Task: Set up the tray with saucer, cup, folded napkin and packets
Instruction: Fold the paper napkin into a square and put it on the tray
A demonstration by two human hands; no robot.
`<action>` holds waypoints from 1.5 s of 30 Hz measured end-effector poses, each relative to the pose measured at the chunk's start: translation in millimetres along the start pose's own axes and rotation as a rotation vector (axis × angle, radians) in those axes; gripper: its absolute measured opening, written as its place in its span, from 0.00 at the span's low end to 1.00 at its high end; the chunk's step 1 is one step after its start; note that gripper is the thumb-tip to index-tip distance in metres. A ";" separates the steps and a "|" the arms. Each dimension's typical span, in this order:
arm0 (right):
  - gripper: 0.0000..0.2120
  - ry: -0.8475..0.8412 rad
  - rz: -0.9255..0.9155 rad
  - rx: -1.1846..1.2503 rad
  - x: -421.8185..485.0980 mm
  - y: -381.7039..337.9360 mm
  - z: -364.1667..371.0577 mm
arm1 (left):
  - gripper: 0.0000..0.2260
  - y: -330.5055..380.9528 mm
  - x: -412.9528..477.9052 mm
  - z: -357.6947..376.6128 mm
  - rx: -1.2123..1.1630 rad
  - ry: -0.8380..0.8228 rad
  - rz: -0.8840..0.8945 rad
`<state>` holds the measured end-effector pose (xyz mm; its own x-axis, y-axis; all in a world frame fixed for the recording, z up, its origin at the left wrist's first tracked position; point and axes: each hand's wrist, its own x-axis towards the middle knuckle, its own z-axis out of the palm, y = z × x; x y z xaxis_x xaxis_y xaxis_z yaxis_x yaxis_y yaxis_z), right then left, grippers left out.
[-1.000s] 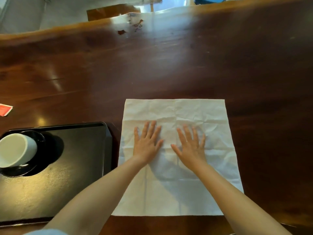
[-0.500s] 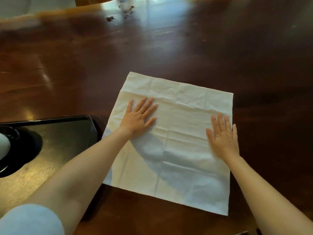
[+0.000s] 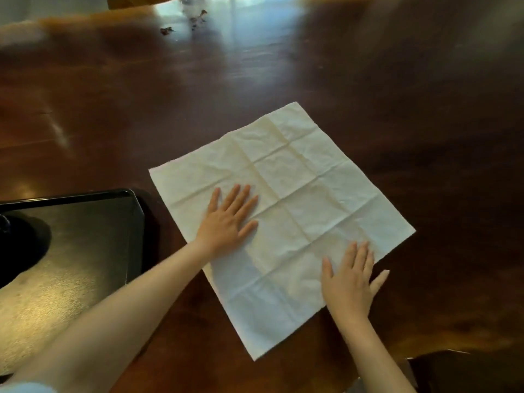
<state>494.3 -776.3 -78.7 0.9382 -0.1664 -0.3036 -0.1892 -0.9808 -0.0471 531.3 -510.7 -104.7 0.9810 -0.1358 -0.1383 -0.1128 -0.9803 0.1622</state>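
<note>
A white napkin [image 3: 286, 194] lies unfolded and creased on the dark wooden table, turned so one corner points away from me. My left hand [image 3: 229, 219] rests flat on its left part, fingers spread. Flat on the napkin's near right edge is my right hand [image 3: 350, 282], its thumb over the bare wood. The black tray [image 3: 93, 245] sits to the left of the napkin. At the tray's left edge only the dark rim of the saucer [image 3: 4, 222] shows; the cup is out of view.
The brown wooden table [image 3: 283, 80] stretches far beyond the napkin. Small reddish scraps [image 3: 167, 30] lie near the far edge. A dark object [image 3: 467, 370] sits at the bottom right corner.
The napkin has been rotated counter-clockwise under both hands into a diamond position. My right hand slid toward the near right edge. The view shifted right, so the cup left the frame.
</note>
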 end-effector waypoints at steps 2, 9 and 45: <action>0.34 0.022 -0.176 -0.049 -10.7 -7.0 -0.4 | 0.28 -42.5 24.1 -11.9 0.076 -0.080 0.124; 0.28 0.038 -0.595 -0.082 -30.2 -16.2 -11.3 | 0.29 -34.7 23.4 -34.8 0.128 -0.121 -0.038; 0.06 -0.076 -0.573 0.168 221.9 -91.6 -214.8 | 0.08 -153.4 43.7 -165.5 -1.120 -0.068 -0.653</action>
<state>782.1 -745.2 62.6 0.8821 0.3980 -0.2519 0.2917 -0.8815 -0.3714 617.6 -342.5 26.0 0.7907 0.2796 -0.5447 0.6049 -0.2197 0.7654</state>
